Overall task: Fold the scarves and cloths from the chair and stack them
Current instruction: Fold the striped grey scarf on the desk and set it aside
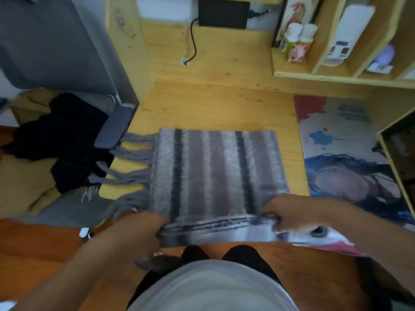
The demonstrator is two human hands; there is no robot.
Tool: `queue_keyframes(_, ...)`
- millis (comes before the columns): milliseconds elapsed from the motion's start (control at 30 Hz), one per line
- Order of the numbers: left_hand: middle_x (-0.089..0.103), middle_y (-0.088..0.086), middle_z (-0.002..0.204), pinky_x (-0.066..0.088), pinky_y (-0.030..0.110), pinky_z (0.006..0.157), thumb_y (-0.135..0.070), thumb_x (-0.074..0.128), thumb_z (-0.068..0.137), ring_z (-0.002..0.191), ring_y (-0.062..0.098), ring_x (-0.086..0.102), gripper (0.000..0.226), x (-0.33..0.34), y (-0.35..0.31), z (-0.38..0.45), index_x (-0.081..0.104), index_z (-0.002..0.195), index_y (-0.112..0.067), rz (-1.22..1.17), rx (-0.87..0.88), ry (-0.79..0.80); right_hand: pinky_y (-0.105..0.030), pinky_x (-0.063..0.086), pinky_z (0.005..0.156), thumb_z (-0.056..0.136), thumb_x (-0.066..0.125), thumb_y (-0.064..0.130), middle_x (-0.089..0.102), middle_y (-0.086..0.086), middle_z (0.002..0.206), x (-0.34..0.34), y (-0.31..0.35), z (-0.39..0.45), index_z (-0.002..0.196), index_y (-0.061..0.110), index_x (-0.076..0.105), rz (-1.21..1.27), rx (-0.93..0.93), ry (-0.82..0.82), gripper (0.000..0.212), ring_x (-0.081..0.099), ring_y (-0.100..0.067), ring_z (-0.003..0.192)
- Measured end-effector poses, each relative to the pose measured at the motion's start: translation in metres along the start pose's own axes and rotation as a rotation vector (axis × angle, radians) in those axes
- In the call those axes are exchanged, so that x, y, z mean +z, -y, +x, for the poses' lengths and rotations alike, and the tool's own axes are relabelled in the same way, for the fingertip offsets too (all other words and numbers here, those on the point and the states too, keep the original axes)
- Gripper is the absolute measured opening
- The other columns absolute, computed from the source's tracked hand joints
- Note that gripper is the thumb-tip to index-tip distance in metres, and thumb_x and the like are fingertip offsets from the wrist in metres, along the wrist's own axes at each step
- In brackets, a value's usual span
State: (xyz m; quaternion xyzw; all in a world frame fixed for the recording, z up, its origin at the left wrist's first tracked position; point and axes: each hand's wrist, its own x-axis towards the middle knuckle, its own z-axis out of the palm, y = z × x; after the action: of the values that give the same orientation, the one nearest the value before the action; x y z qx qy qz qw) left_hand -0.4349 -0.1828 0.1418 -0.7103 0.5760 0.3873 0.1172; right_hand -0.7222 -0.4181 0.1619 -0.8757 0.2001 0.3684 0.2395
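Hands | left hand (143, 223), right hand (289, 215) knuckles-up | fingers curled, gripping striped scarf (215, 167) near edge

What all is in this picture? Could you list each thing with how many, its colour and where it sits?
scarf: one, grey with dark stripes, fringed on the left, flat on the desk, near edge held up
desk: one, light wood, centre
dark cloths: a pile, black, on the chair at left
chair: one, grey, left of the desk
mat: one, printed with red and blue splashes, right side of the desk
black box: one, with a cable, at the back of the desk
bottles: two, white caps, on the shelf at right
pink figure: one, in front of the bottles
left hand: grips the scarf's near edge, left end
right hand: grips the same edge, right end
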Motion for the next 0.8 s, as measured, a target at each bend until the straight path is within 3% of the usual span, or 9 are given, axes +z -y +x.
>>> queue_keyframes(167,0.049,-0.001,0.080,0.036,0.030,0.062,-0.029,0.052,0.103,0.061,0.015,0.045,0.009,-0.121,0.011,-0.006,0.051,0.109,-0.021,-0.075,-0.036,0.240,-0.018,0.041,0.055,0.090,0.072,0.034,0.060,0.006,0.066,-0.088,-0.001,-0.018,0.082,0.020,0.060,0.105,0.019,0.085,0.020,0.050,-0.002,0.052)
queue_keyframes(267,0.045,-0.007,0.086,0.042,0.036,0.072,-0.032,0.055,0.099,0.074,0.009,0.053,0.013,-0.167,0.024,0.043,0.048,0.107,-0.023,-0.115,-0.186,0.122,-0.026,0.040,0.058,0.087,0.072,0.048,0.056,0.002,0.066,-0.123,-0.033,0.019,0.074,0.023,0.057,0.129,0.157,0.022,0.031,0.051,-0.015,0.056)
queue_keyframes(400,0.036,0.001,0.069,0.026,0.032,0.059,-0.023,0.055,0.096,0.052,0.016,0.034,0.022,-0.165,0.057,0.144,0.048,0.076,-0.017,-0.164,-0.291,-0.157,-0.036,0.045,0.068,0.098,0.058,0.050,0.058,-0.003,0.082,-0.123,-0.079,0.110,0.082,0.024,0.057,0.066,0.344,-0.196,0.030,0.055,-0.023,0.074)
queue_keyframes(467,0.047,-0.001,0.073,0.032,0.031,0.054,-0.024,0.052,0.101,0.054,0.015,0.044,0.011,-0.142,0.066,0.179,0.061,0.102,-0.017,-0.186,-0.328,-0.246,-0.038,0.052,0.079,0.098,0.051,0.057,0.060,-0.003,0.095,-0.096,-0.089,0.141,0.100,0.024,0.061,-0.076,0.453,-0.370,0.035,0.058,-0.026,0.092)
queue_keyframes(500,0.055,-0.001,0.081,0.037,0.031,0.053,-0.027,0.051,0.102,0.060,0.016,0.052,0.026,-0.131,0.069,0.190,0.056,0.126,-0.018,-0.208,-0.347,-0.239,-0.039,0.050,0.083,0.096,0.050,0.061,0.060,-0.006,0.106,-0.079,-0.094,0.150,0.113,0.022,0.061,-0.113,0.510,-0.476,0.044,0.056,-0.030,0.102)
queue_keyframes(567,0.062,-0.001,0.090,0.041,0.030,0.050,-0.031,0.051,0.104,0.063,0.017,0.061,0.052,-0.113,0.070,0.196,0.035,0.153,-0.023,-0.236,-0.336,-0.202,-0.043,0.046,0.092,0.091,0.056,0.064,0.054,-0.013,0.124,-0.048,-0.100,0.155,0.131,0.018,0.054,0.058,0.582,-0.703,0.061,0.049,-0.036,0.116)
queue_keyframes(633,0.060,-0.006,0.093,0.042,0.031,0.049,-0.028,0.054,0.104,0.060,0.017,0.060,0.065,-0.106,0.076,0.195,0.022,0.160,-0.028,-0.342,-0.324,-0.238,-0.044,0.044,0.100,0.085,0.069,0.060,0.047,-0.017,0.136,-0.030,-0.099,0.145,0.143,0.015,0.045,0.442,0.642,-0.906,0.078,0.046,-0.038,0.124)
queue_keyframes(700,0.060,-0.007,0.110,0.045,0.034,0.056,-0.021,0.054,0.104,0.067,0.018,0.060,0.067,-0.104,0.083,0.189,0.018,0.161,-0.027,-0.445,-0.346,-0.278,-0.043,0.046,0.098,0.081,0.077,0.054,0.049,-0.017,0.140,-0.026,-0.098,0.132,0.148,0.012,0.041,0.774,0.714,-0.940,0.087,0.051,-0.036,0.124)
queue_keyframes(800,0.059,0.005,0.127,0.053,0.038,0.074,-0.020,0.052,0.105,0.091,0.023,0.062,0.036,-0.096,0.085,0.178,0.047,0.141,-0.019,-0.254,-0.266,-0.512,-0.036,0.050,0.074,0.085,0.077,0.044,0.068,-0.011,0.100,-0.028,-0.095,0.125,0.121,0.006,0.065,0.932,0.703,-0.868,0.053,0.064,-0.032,0.092)
